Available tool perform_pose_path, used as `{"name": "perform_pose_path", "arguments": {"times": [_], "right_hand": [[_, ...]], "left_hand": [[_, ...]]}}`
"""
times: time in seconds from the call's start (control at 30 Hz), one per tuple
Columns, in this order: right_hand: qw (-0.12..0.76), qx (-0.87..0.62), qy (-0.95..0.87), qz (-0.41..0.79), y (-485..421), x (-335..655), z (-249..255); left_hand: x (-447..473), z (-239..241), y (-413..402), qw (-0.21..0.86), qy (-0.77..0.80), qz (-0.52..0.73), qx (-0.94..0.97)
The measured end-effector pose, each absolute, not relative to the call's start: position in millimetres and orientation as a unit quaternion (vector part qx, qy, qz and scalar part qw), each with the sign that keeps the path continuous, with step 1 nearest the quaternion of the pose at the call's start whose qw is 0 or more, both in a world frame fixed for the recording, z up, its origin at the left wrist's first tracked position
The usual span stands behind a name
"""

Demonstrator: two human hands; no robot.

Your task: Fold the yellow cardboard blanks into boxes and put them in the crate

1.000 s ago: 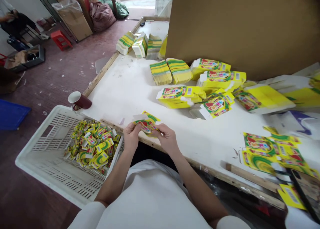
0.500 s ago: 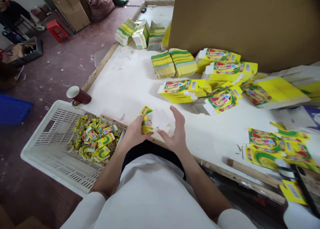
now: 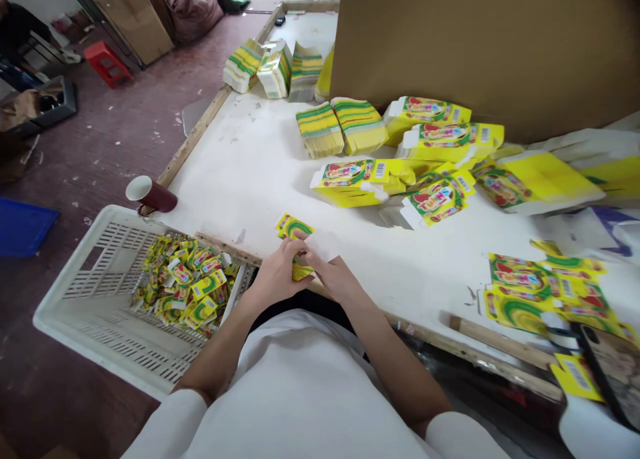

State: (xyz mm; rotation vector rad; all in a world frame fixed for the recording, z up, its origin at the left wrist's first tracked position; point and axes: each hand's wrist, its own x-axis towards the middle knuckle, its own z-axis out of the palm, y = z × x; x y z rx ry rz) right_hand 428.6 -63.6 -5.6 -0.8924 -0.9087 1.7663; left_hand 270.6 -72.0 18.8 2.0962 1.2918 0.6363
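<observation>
Both my hands meet at the near edge of the white table (image 3: 260, 172), closed on one small yellow and green printed carton (image 3: 294, 229). My left hand (image 3: 276, 277) grips its lower part and my right hand (image 3: 334, 279) pinches it from the right. The carton's green arc side faces up. Left of my hands stands a white slatted crate (image 3: 100, 305) that holds a heap of several folded small cartons (image 3: 187, 282).
Flat carton blanks (image 3: 545, 292) lie at the right near a phone (image 3: 613, 372). Stacks of yellow cartons (image 3: 400, 172) and bundles (image 3: 340, 125) sit before a big brown cardboard sheet (image 3: 475, 45). A dark red cup (image 3: 150, 195) lies at the table's left edge.
My right hand, open and off the carton half a second ago, has come back and closed on it. The carton has turned so that its green arc side faces up.
</observation>
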Motion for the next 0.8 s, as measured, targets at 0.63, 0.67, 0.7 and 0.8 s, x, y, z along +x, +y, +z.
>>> {"name": "perform_pose_path", "arguments": {"times": [0.63, 0.67, 0.7, 0.8], "right_hand": [[0.548, -0.45, -0.442, 0.55, -67, 438, -14], [0.548, -0.449, -0.439, 0.552, -68, 436, -13], [0.548, -0.452, -0.447, 0.543, -69, 435, -12], [0.527, -0.467, -0.519, 0.485, -73, 432, -10]], "left_hand": [[273, 12, -70, 0.444, 0.537, 0.568, 0.438], [280, 13, -70, 0.472, 0.514, 0.607, 0.379], [287, 15, -69, 0.496, 0.494, 0.635, 0.329], [301, 22, -61, 0.527, 0.462, 0.674, 0.232]]}}
